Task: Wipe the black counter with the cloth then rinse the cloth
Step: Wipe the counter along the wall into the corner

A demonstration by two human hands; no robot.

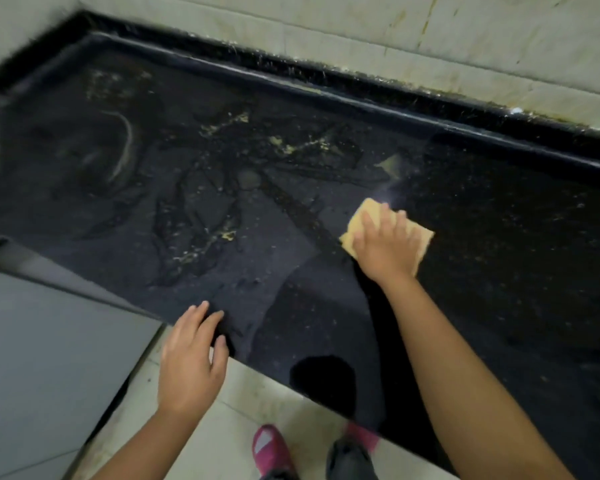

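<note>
The black counter runs across the view, smeared with yellowish residue and dull streaks over its left and middle parts. A folded yellow cloth lies flat on the counter right of centre. My right hand presses down on the cloth with spread, straight fingers and covers most of it. My left hand rests on the counter's front edge, fingers straight and laid on the surface, holding nothing.
A raised black lip borders the counter at the back, under a pale tiled wall. A grey cabinet front stands at lower left. Below the counter edge are the pale floor and a pink slipper.
</note>
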